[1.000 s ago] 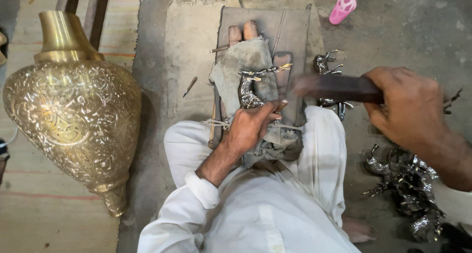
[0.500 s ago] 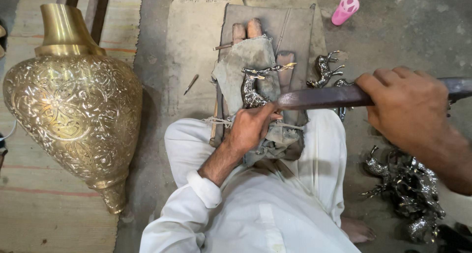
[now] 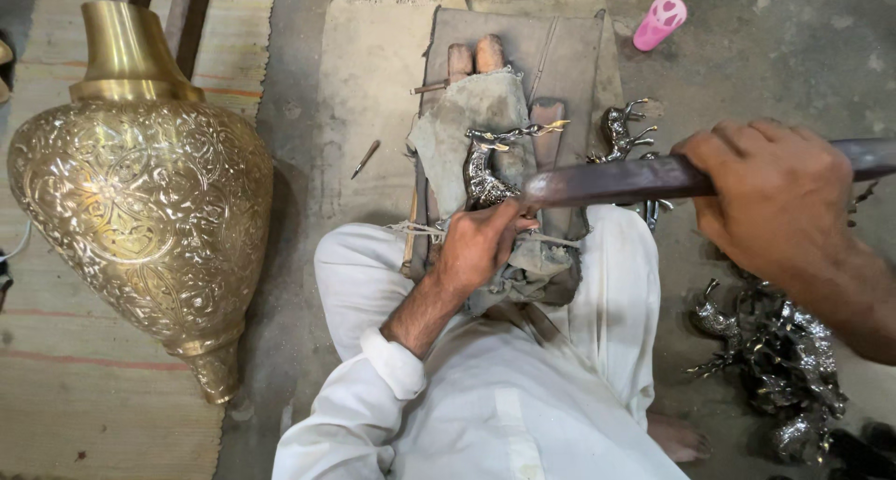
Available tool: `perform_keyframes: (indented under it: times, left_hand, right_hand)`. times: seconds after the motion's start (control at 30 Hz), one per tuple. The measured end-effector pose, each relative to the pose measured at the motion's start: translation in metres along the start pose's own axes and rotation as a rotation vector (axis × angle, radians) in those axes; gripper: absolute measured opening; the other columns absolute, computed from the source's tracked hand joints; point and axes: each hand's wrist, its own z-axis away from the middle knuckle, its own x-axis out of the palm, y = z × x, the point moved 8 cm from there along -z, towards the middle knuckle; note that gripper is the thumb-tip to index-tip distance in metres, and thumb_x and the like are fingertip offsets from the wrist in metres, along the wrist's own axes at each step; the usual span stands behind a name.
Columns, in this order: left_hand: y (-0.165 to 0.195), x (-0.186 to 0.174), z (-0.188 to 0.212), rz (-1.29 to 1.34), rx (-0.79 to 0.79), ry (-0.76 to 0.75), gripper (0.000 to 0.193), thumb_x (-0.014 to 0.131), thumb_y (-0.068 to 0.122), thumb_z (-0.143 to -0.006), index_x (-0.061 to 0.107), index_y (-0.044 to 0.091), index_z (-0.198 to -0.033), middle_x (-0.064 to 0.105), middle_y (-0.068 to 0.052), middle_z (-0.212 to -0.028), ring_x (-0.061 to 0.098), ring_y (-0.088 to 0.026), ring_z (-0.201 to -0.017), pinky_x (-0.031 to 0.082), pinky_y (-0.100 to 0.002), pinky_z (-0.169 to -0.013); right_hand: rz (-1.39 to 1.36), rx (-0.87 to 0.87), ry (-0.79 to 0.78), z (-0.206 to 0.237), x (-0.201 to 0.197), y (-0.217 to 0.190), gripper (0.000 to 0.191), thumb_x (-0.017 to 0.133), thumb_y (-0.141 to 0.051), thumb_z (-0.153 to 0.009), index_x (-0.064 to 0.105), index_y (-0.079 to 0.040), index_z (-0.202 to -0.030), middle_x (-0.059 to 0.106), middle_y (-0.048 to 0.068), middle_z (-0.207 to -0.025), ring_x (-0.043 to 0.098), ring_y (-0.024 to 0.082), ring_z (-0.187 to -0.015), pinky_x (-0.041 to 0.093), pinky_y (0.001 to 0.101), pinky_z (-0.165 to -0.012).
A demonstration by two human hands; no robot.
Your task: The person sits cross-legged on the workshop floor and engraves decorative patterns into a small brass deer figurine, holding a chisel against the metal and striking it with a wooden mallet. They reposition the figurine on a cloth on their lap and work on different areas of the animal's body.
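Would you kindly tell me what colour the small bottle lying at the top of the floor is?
Pink bottle, seen best in the head view.

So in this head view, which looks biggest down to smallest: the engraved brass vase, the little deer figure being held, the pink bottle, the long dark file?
1. Engraved brass vase, by far the largest.
2. Long dark file, gripped by the right hand.
3. Deer figure, held by the left hand.
4. Pink bottle, smallest, though it lies farther from the camera, so this is unsure.
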Motion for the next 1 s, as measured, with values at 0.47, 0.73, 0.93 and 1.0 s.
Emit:
perform_keyframes:
  times: [0.47, 0.73, 0.93, 1.0]
  left_hand:
    - [-0.011, 0.004, 0.01, 0.074, -0.053, 0.017, 0.034, 0.058, -0.013, -0.093, 0.059, 0.003, -0.124, 0.077, -0.014, -0.11, 0.079, -0.022, -0.102, 0.065, -0.033, -0.075]
    - [-0.009, 0.003, 0.013, 0.029, -0.015, 0.035, 0.04, 0.058, -0.014, -0.09, 0.06, 0.002, -0.126, 0.077, -0.011, -0.112, 0.079, -0.024, -0.099, 0.064, -0.035, -0.074]
    - [-0.008, 0.003, 0.017, -0.02, -0.008, 0.031, 0.038, 0.063, -0.012, -0.086, 0.062, 0.003, -0.121, 0.079, -0.01, -0.106, 0.078, -0.027, -0.093, 0.063, -0.037, -0.073]
    - [-0.006, -0.001, 0.019, 0.052, 0.03, 0.096, 0.035, 0.063, -0.012, -0.092, 0.06, 0.004, -0.122, 0.077, -0.011, -0.111, 0.079, -0.025, -0.1, 0.065, -0.035, -0.076]
  right_hand:
    - [-0.015, 0.082, -0.132, -0.008, 0.006, 0.006, 0.032, 0.078, -0.014, -0.074, 0.071, -0.015, -0.105, 0.069, 0.003, -0.085, 0.069, 0.022, -0.08, 0.053, 0.0367, -0.076]
    - [0.028, 0.006, -0.076, -0.002, 0.002, 0.001, 0.037, 0.079, -0.014, -0.073, 0.072, -0.015, -0.109, 0.07, 0.003, -0.093, 0.069, 0.024, -0.088, 0.055, 0.0363, -0.078]
    - [-0.027, -0.025, -0.028, -0.006, -0.004, -0.006, 0.034, 0.079, -0.01, -0.073, 0.072, -0.015, -0.106, 0.069, 0.004, -0.087, 0.069, 0.024, -0.082, 0.055, 0.0374, -0.076]
    - [-0.07, 0.009, -0.054, -0.005, -0.002, -0.004, 0.034, 0.078, -0.011, -0.077, 0.07, -0.014, -0.11, 0.069, 0.003, -0.09, 0.069, 0.022, -0.084, 0.055, 0.0357, -0.078]
